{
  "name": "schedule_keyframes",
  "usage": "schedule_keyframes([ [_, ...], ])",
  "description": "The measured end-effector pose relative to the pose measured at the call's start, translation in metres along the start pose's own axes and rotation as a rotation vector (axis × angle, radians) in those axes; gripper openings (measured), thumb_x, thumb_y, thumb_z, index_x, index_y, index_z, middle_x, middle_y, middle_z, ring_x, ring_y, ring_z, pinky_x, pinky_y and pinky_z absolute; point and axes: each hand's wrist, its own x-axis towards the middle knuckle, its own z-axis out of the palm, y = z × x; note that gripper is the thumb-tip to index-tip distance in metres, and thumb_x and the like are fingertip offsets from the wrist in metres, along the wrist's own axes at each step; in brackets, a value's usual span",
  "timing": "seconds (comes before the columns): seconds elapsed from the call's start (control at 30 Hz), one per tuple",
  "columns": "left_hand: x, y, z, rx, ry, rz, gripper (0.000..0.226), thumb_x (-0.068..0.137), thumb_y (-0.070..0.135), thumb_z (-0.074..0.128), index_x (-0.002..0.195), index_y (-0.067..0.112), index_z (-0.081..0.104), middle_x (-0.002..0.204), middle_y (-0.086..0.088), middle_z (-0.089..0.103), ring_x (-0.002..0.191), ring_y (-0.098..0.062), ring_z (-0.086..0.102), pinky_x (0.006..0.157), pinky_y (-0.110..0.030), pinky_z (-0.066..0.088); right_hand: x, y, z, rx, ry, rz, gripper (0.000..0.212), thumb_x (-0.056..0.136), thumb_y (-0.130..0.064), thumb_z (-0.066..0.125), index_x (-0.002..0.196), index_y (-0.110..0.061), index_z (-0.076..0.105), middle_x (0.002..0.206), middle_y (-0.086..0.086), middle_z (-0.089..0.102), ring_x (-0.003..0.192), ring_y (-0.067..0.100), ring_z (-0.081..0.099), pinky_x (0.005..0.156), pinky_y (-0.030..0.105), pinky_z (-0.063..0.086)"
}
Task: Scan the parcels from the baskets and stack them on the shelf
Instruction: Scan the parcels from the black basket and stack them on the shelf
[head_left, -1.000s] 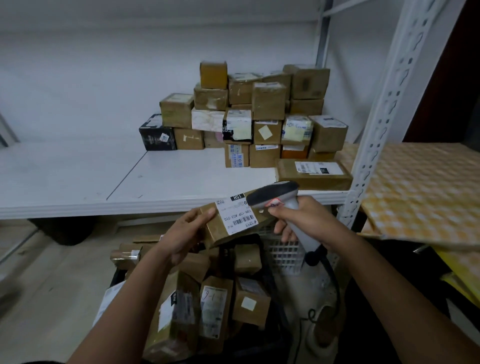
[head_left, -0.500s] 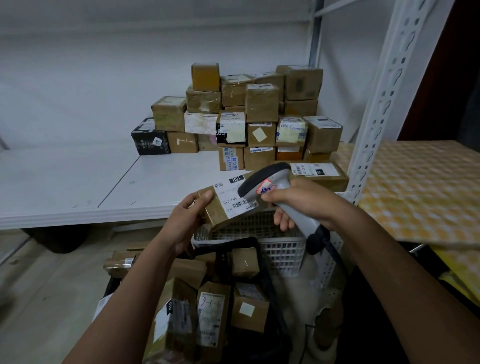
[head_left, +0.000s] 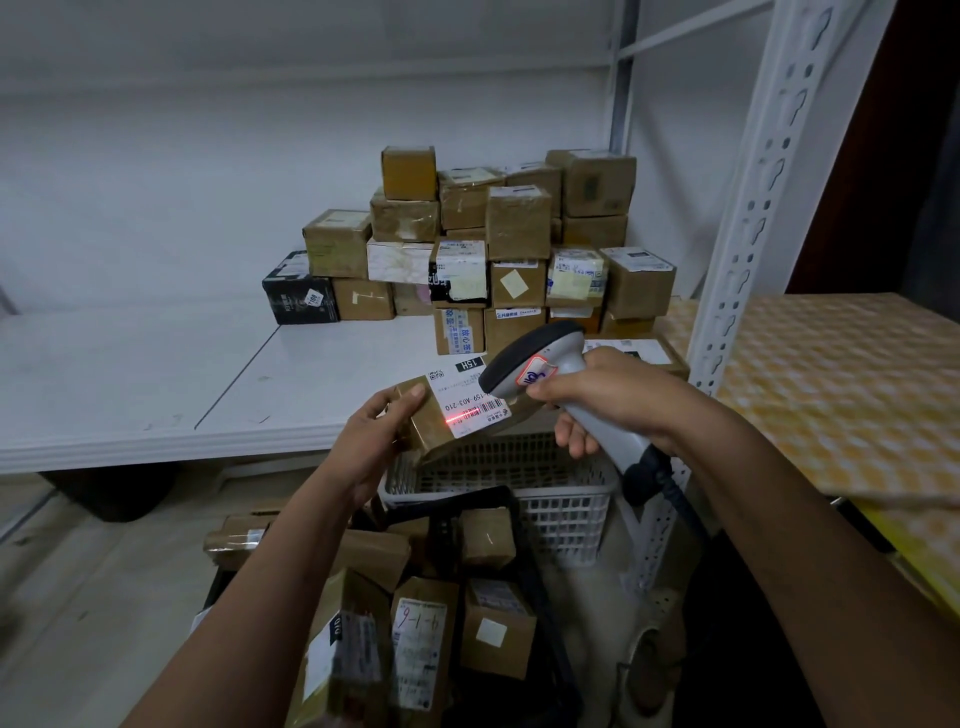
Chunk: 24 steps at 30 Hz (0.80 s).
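Left hand (head_left: 371, 431) grips a small parcel (head_left: 441, 410) by its nine-o'clock end (likely light, rigid cardboard); right hand (head_left: 608, 400) clasps the scanner (head_left: 545, 364).

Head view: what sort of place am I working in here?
Probably a parcel sorting or storage room: taped brown cardboard parcels stacked on a white metal shelf, a grey handheld barcode scanner, and a white plastic basket.
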Motion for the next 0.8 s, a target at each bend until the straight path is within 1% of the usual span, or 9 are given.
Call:
schedule_keyframes([
  [0.13,-0.002,0.002,-0.001,-0.001,0.002,0.003,0.043,0.09,0.039,0.067,0.127,0.017,0.062,0.116,-0.008,0.073,0.107,-0.026,0.068,0.073,-0.028,0.057,-0.001,-0.001,-0.001,-0.003,0.002,-0.01,0.021,0.096,-0.025,0.06,0.094,-0.004,0.059,0.059,0.011,0.066,0.043,0.017,0.058,0.043,0.02,0.047],
  [0.23,-0.003,0.003,-0.001,0.003,-0.003,0.005,0.047,0.086,0.041,0.067,0.126,0.017,0.062,0.115,-0.008,0.073,0.107,-0.026,0.069,0.071,-0.027,0.057,-0.001,0.0,0.001,-0.007,-0.004,-0.01,0.023,0.097,-0.025,0.06,0.098,-0.002,0.06,0.059,0.011,0.066,0.044,0.017,0.059,0.044,0.021,0.047],
  [0.37,-0.01,0.003,-0.003,-0.052,-0.011,-0.005,0.035,0.097,0.031,0.061,0.125,0.011,0.06,0.113,-0.013,0.072,0.084,-0.016,0.075,0.06,-0.022,0.058,0.007,0.006,0.007,0.035,0.033,-0.03,0.024,0.097,-0.024,0.06,0.107,-0.003,0.06,0.057,0.009,0.066,0.044,0.016,0.06,0.045,0.022,0.048],
  [0.43,-0.013,0.0,-0.004,-0.052,-0.001,0.008,0.031,0.099,0.027,0.058,0.124,0.008,0.059,0.109,-0.013,0.071,0.074,-0.012,0.075,0.056,-0.019,0.056,0.013,0.015,0.007,0.055,0.086,-0.042,0.022,0.097,-0.025,0.06,0.105,-0.005,0.062,0.057,0.009,0.067,0.045,0.017,0.061,0.046,0.023,0.047],
  [0.5,-0.014,-0.001,-0.005,0.003,0.032,0.051,0.031,0.099,0.027,0.058,0.125,0.009,0.059,0.11,-0.013,0.069,0.071,-0.009,0.074,0.054,-0.018,0.055,0.018,0.028,0.005,0.084,0.171,-0.04,0.022,0.096,-0.026,0.061,0.101,-0.005,0.064,0.058,0.01,0.067,0.046,0.018,0.062,0.046,0.023,0.046],
  [0.6,-0.004,0.002,0.006,0.104,0.082,0.16,0.037,0.095,0.031,0.063,0.128,0.015,0.058,0.12,-0.016,0.064,0.084,-0.016,0.073,0.058,-0.016,0.055,0.021,0.051,-0.005,0.103,0.334,-0.045,0.031,0.096,-0.029,0.061,0.092,0.001,0.069,0.061,0.012,0.069,0.051,0.023,0.064,0.051,0.027,0.048],
  [0.67,0.009,0.002,0.027,0.183,0.09,0.229,0.041,0.092,0.035,0.067,0.13,0.023,0.057,0.127,-0.011,0.059,0.098,-0.018,0.066,0.061,-0.017,0.057,0.019,0.064,-0.013,0.155,0.453,-0.062,0.029,0.096,-0.026,0.061,0.086,0.0,0.069,0.057,0.008,0.068,0.047,0.02,0.062,0.048,0.026,0.05],
  [0.73,0.027,0.003,0.051,0.258,0.077,0.33,0.04,0.089,0.039,0.071,0.126,0.032,0.057,0.129,-0.006,0.056,0.107,-0.019,0.062,0.071,-0.025,0.061,0.016,0.076,-0.02,0.205,0.568,-0.087,0.029,0.096,-0.025,0.062,0.081,-0.001,0.068,0.057,0.008,0.067,0.045,0.02,0.061,0.047,0.026,0.05],
  [0.8,0.046,0.009,0.069,0.319,0.109,0.424,0.04,0.083,0.05,0.073,0.119,0.044,0.057,0.128,-0.002,0.055,0.112,-0.02,0.06,0.084,-0.038,0.061,0.014,0.088,-0.028,0.225,0.679,-0.113,0.033,0.095,-0.026,0.064,0.077,0.001,0.068,0.061,0.014,0.068,0.049,0.026,0.062,0.051,0.031,0.052],
])
